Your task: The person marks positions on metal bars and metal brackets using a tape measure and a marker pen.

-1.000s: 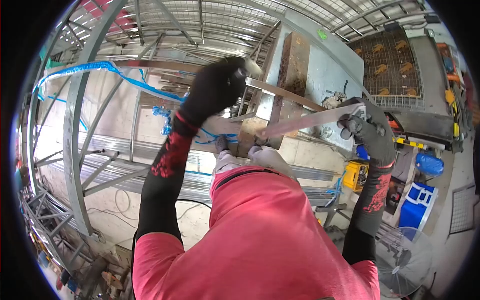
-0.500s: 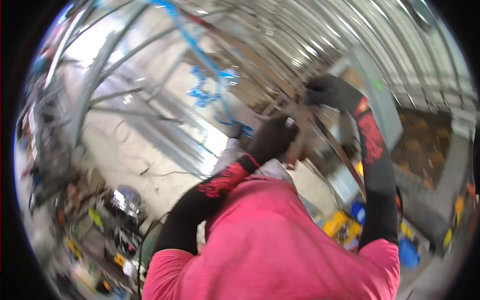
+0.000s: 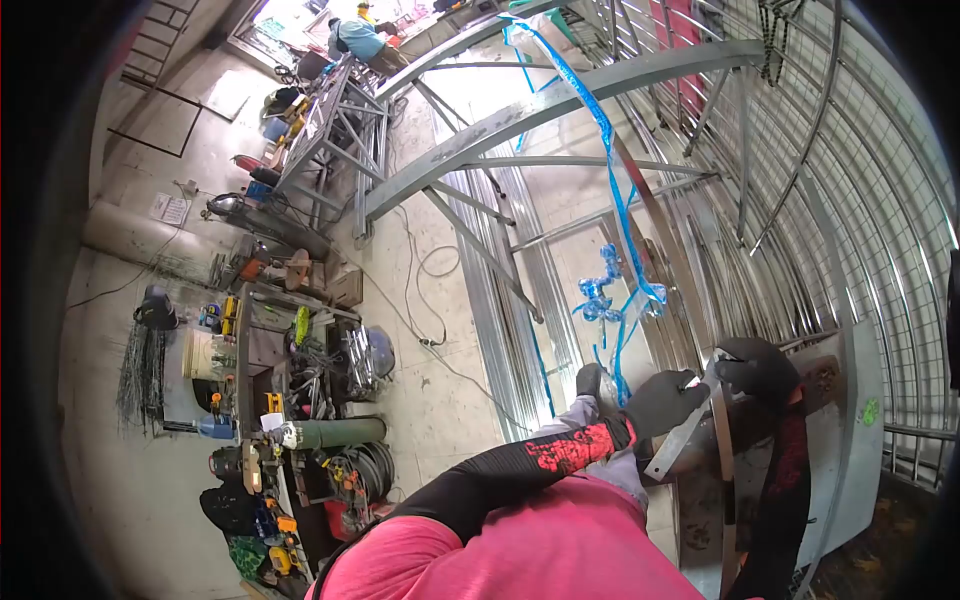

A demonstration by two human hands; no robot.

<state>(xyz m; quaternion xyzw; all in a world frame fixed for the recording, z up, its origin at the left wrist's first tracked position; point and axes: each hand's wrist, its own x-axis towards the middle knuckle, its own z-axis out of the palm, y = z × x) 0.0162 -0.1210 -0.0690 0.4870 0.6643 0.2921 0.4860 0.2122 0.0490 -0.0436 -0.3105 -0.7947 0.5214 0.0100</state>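
Observation:
My left hand (image 3: 665, 403), in a dark glove, is closed, with a small white-and-red tip showing at its fingertips; what it belongs to is too small to name. My right hand (image 3: 758, 370), also gloved, pinches the upper end of a flat metal ruler (image 3: 676, 446) with a hole at its lower end. The ruler slants down and left from those fingers, below my left hand. Beside it, a long, narrow flat metal bar (image 3: 723, 455) runs upward past both hands. Part of the ruler's upper end is hidden by the right glove.
Blue plastic strapping (image 3: 613, 150) hangs over a grey steel frame (image 3: 560, 104) ahead. Metal tubes (image 3: 490, 270) lie along the floor. At left are a tool-laden bench (image 3: 245, 360), a green cylinder (image 3: 340, 432) and cables. Another person (image 3: 365, 42) is at the far end. Wire-mesh panels line the right.
The view has swung and sharpened, moving my hands toward the lower right of the picture. Both hands remain close together at the metal bar, and the ruler now shows clearly.

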